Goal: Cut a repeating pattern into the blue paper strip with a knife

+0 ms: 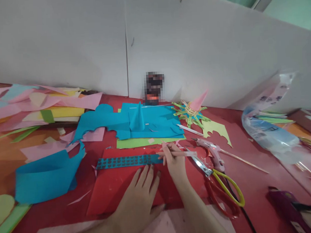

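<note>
A narrow blue paper strip (pixel 123 161) covered with rows of dark drawn marks lies across a red sheet (pixel 107 192). My left hand (pixel 141 190) rests flat on the red sheet, fingers spread, with its fingertips at the strip's lower edge. Pinched in my right hand (pixel 173 162) is a pinkish pen (pixel 182 153), its tip over the right part of the strip. Just right of that hand lie scissors (pixel 205 169) with one yellow and one red handle, partly spread. Beyond the red sheet is a blue sheet (pixel 158 118) with a blue paper cone (pixel 137 121) on it.
A pink glue gun (pixel 213 151) lies beyond the scissors, and a purple glue gun (pixel 287 207) sits at lower right. A pink-tipped paper piece (pixel 193 111) stands at the back. Coloured paper scraps (pixel 53 104) are heaped left; a plastic bag (pixel 265 124) lies right. A wall rises behind.
</note>
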`<control>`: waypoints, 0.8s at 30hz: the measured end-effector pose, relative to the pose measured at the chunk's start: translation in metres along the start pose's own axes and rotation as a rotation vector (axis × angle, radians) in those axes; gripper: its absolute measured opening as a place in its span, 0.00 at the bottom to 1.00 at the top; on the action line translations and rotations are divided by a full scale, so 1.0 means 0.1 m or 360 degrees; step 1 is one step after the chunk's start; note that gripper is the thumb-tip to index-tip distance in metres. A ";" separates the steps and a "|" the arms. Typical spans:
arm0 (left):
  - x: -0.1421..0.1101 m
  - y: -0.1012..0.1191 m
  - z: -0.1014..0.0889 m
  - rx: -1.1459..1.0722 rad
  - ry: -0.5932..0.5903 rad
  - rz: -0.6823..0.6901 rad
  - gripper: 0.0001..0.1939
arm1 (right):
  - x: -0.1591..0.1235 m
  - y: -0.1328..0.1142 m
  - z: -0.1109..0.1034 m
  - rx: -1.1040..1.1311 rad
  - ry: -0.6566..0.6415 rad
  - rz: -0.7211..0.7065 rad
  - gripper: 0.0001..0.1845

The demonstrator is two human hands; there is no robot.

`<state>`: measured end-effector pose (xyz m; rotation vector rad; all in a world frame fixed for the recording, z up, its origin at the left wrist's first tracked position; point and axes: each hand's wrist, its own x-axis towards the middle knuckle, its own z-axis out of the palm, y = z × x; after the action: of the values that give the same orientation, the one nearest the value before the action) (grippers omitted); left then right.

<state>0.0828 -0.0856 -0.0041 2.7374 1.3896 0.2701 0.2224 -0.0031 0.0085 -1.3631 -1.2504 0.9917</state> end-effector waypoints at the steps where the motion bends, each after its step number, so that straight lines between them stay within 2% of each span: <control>1: 0.00 -0.01 -0.01 -0.0016 -0.0035 -0.0003 0.32 | 0.00 0.01 0.00 0.0005 0.0000 0.0002 0.15; 8: -0.01 -0.04 -0.01 -0.0026 -0.0101 0.0012 0.33 | 0.07 0.03 -0.04 0.0148 -0.0038 0.0078 0.15; 11: -0.01 -0.06 -0.01 0.0027 -0.0066 0.0046 0.33 | 0.09 0.03 -0.04 0.0192 0.0004 0.0119 0.16; 24: -0.03 -0.03 0.02 0.0038 0.0069 0.0017 0.32 | 0.02 0.01 -0.04 0.0143 -0.0029 0.0039 0.16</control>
<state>0.0795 -0.0862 -0.0069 2.7747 1.3979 0.3172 0.2263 -0.0013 0.0084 -1.3052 -1.1913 1.0669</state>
